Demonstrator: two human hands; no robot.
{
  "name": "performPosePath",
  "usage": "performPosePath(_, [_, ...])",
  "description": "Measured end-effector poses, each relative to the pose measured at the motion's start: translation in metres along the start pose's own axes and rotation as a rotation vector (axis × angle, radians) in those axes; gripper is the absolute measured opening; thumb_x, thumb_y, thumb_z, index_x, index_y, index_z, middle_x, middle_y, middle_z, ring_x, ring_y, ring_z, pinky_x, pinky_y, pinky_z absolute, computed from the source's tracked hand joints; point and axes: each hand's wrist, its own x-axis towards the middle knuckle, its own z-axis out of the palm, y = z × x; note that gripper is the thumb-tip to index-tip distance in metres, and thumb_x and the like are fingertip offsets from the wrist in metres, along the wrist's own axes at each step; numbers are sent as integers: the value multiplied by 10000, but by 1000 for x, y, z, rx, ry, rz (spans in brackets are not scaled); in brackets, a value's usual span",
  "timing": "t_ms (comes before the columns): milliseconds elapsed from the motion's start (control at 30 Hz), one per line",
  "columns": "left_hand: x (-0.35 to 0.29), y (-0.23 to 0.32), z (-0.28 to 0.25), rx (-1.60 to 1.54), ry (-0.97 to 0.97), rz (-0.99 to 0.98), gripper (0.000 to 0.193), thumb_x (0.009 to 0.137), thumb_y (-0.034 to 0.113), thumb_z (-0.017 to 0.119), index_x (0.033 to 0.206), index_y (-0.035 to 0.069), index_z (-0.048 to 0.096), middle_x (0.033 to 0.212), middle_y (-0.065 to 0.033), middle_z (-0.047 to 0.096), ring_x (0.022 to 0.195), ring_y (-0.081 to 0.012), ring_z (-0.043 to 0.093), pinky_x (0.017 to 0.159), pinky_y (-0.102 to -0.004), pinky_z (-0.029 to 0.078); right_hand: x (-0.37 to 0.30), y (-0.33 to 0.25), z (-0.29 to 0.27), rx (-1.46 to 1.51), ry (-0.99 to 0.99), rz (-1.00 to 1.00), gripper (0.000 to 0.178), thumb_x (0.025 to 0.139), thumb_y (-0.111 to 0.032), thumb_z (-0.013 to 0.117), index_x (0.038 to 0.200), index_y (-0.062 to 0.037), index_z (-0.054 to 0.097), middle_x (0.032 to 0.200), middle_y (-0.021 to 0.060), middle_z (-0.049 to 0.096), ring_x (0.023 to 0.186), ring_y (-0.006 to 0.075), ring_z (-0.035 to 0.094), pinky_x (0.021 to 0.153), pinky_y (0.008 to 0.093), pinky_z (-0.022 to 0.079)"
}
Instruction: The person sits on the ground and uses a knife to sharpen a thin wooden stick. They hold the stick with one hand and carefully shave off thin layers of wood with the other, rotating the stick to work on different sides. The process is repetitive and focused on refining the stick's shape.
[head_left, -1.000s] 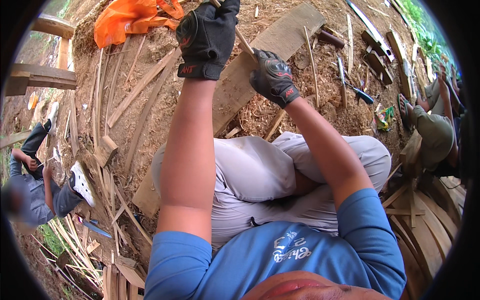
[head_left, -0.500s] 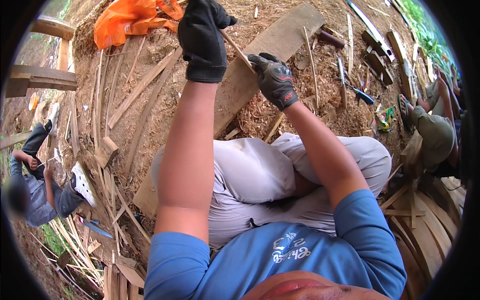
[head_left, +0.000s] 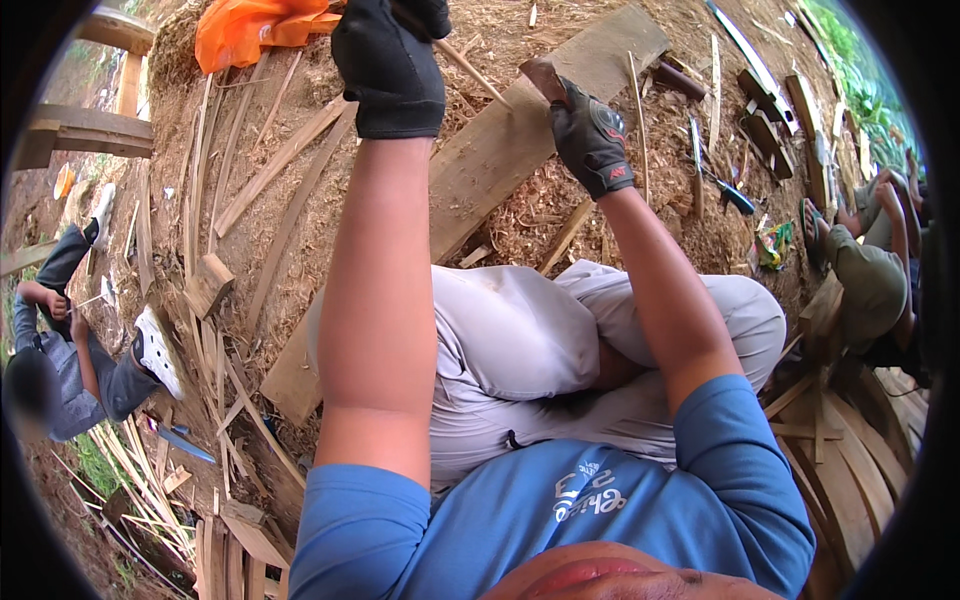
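My left hand (head_left: 390, 65), in a black glove, is raised near the top of the view and closed on one end of a thin bamboo strip (head_left: 478, 75). The strip slants down to the right toward my right hand (head_left: 592, 140), also gloved. That hand grips a brown wooden tool handle (head_left: 543, 75); the blade is hidden. Both hands hover over a long wooden plank (head_left: 500, 170) lying on sawdust-covered ground in front of my bent knees.
An orange cloth (head_left: 250, 25) lies at the top left. Loose wood strips (head_left: 270, 170) and offcuts cover the ground on the left. One person (head_left: 80, 370) sits at the left, another (head_left: 870, 270) at the right. Hand tools (head_left: 720, 185) lie right of the plank.
My left hand has lifted further up and away, pulling the strip with it. My right hand has stayed over the plank, shifting only slightly.
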Motion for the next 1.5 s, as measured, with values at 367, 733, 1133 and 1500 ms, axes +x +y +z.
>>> performPosePath(367, [29, -25, -26, 479, 560, 216, 247, 1080, 232, 556, 936, 70, 674, 821, -63, 678, 654, -169, 623, 605, -319, 510, 0, -11, 19, -177, -32, -62, 480, 1027, -148, 461, 1499, -177, 545, 957, 256, 732, 894, 435, 726, 788, 520, 561])
performPosePath(733, [29, -42, -49, 1500, 699, 612, 185, 961, 81, 666, 1143, 52, 683, 983, -140, 736, 805, -311, 732, 696, -410, 593, -18, -47, 64, -207, 2, -125, 646, 951, -44, 468, 1581, -182, 455, 955, 252, 733, 853, 401, 730, 777, 494, 568])
performPosePath(1133, [11, -18, -15, 785, 628, 285, 260, 1038, 272, 623, 968, 38, 710, 777, -87, 693, 644, -218, 659, 600, -371, 508, -10, -38, 6, -270, -112, 18, 432, 988, -124, 492, 1396, -159, 629, 972, 269, 718, 901, 459, 702, 792, 563, 540])
performPosePath(1500, [-22, 20, 32, 325, 257, 97, 309, 1007, 270, 681, 892, -16, 709, 817, -114, 721, 653, -170, 685, 518, -313, 616, -48, 11, -41, 233, -223, 236, 345, 909, -180, 548, 1190, -43, 695, 1043, 243, 737, 947, 428, 711, 858, 508, 556])
